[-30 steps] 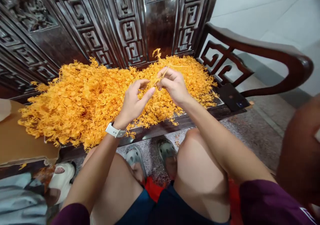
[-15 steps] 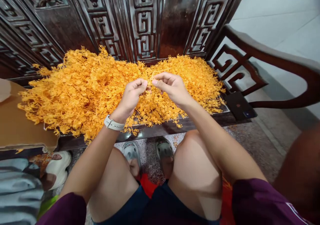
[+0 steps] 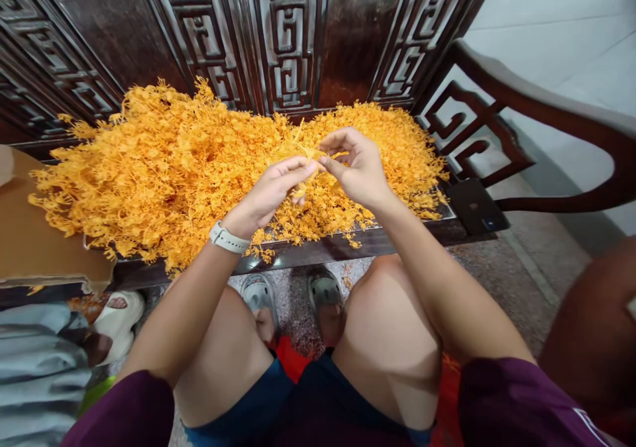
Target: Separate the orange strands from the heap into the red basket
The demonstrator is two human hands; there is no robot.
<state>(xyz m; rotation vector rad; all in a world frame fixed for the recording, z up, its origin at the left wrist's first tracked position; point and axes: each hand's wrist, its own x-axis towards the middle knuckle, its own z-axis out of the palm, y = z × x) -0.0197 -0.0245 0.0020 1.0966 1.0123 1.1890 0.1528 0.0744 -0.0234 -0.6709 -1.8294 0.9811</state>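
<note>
A big heap of orange, branching sprig-like pieces [image 3: 163, 169], which look like plastic, covers the dark wooden bench seat [image 3: 298, 256]. Over its middle, my left hand [image 3: 278, 185] pinches an orange sprig [image 3: 309, 151] between thumb and fingers. My right hand [image 3: 360, 169] is just to the right, its thumb and fingertips closed on the same sprig, whose thin tips stick up between the hands. Fingers hide part of the sprig, and it blends into the heap behind.
A cardboard box [image 3: 50, 235] stands at the left. A dark phone [image 3: 477, 205] lies at the bench's right end, below the curved armrest [image 3: 556, 93]. A carved backrest [image 3: 288, 43] rises behind the heap. Other people's limbs show at both lower edges.
Both hands have shifted slightly right; my right hand's fingers have spread a little more. The sprig now shows more clearly between them. The view has tilted slightly down.
</note>
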